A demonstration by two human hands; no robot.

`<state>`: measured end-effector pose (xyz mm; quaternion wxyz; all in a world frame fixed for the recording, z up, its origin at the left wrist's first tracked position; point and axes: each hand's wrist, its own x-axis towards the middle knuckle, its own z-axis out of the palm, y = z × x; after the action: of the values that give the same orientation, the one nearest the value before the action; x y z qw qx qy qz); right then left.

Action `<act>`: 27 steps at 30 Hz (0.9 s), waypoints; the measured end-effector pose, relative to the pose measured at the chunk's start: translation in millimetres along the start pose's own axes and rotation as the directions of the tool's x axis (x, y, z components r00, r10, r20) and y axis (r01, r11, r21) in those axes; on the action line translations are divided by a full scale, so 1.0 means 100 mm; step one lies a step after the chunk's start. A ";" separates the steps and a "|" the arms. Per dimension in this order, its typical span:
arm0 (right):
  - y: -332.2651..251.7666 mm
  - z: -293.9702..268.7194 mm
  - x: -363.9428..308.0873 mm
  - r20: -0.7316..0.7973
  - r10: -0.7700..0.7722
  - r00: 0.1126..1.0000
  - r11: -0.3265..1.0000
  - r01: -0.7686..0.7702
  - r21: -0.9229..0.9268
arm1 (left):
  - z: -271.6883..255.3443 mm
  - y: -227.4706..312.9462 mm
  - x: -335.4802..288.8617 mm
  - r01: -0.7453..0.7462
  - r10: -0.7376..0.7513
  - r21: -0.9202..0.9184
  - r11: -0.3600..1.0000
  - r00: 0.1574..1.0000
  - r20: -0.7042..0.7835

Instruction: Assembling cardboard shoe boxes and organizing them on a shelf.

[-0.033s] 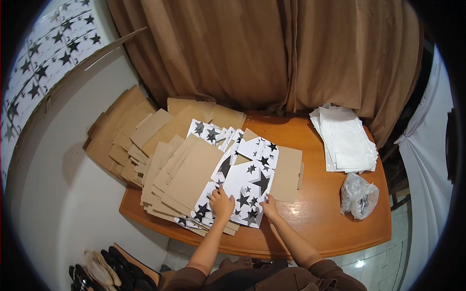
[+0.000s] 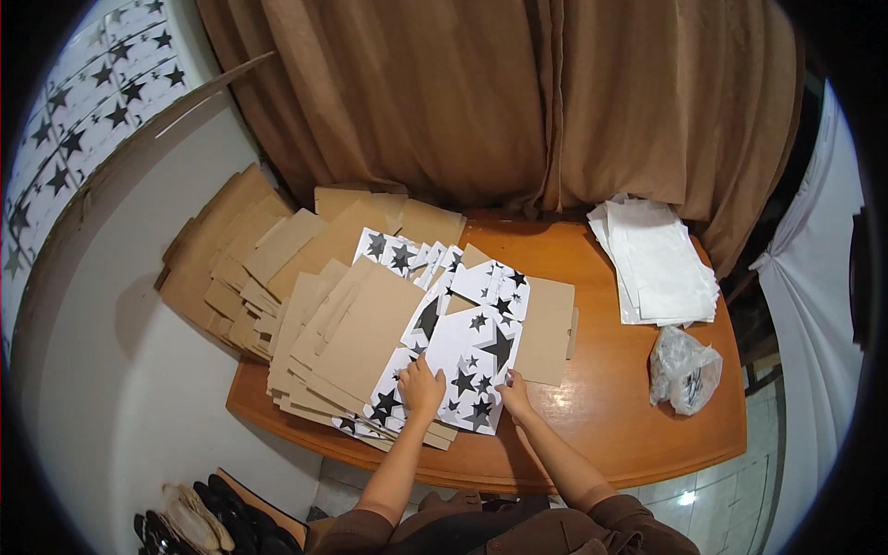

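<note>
A flat, die-cut cardboard box blank (image 2: 452,344), white with black and grey stars, lies on other flat pieces in the middle of the table. My left hand (image 2: 423,388) rests on its left part, palm down, fingers stretched out. At its right edge is my right hand (image 2: 514,395), thumb and fingers closed on the border. Left of my hands, plain brown cardboard blanks (image 2: 365,324) lie fanned in an overlapping stack, with star-printed faces peeking out below. Another brown blank (image 2: 548,333) sticks out from under the printed one on the right.
More brown cardboard (image 2: 227,250) leans against the wall at the left. White plastic bags (image 2: 655,264) and a crumpled clear bag (image 2: 684,372) lie on the right of the wooden table (image 2: 610,416). A brown curtain (image 2: 416,102) hangs behind. Shoes (image 2: 199,518) are at lower left.
The view has shifted very slightly. My left fingers have moved a little on the printed blank; my right hand stays at its edge.
</note>
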<state>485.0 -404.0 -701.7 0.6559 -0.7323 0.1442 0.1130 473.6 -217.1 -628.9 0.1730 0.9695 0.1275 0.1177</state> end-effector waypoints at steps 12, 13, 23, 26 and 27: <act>-0.59 -0.52 -0.15 0.331 0.080 0.940 0.963 -0.159 0.218 | -0.16 0.87 -0.10 -0.105 0.288 -0.485 0.868 0.902 0.320; -0.67 -0.65 -0.18 0.335 0.058 0.940 0.943 -0.162 0.291 | -0.23 1.10 -0.22 -0.110 0.298 -0.473 0.874 0.891 0.343; -0.98 -1.99 -0.46 0.234 -0.085 0.969 0.970 0.027 0.241 | -0.36 2.33 -0.87 -0.445 0.645 -0.503 0.741 0.680 0.349; -0.97 -2.46 -0.59 0.219 -0.101 0.971 0.922 0.009 0.387 | -0.76 2.49 -0.56 -0.388 0.484 -0.499 0.775 0.872 0.075; -1.04 -2.48 -0.63 0.263 -0.096 0.960 0.926 -0.011 0.378 | -0.49 2.24 -0.37 -0.414 0.396 -0.301 0.859 0.910 -0.121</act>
<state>457.8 -636.1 -555.0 0.7997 -0.5732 0.0539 0.1701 471.9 -415.6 -509.1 0.2958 0.9298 -0.0953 0.1973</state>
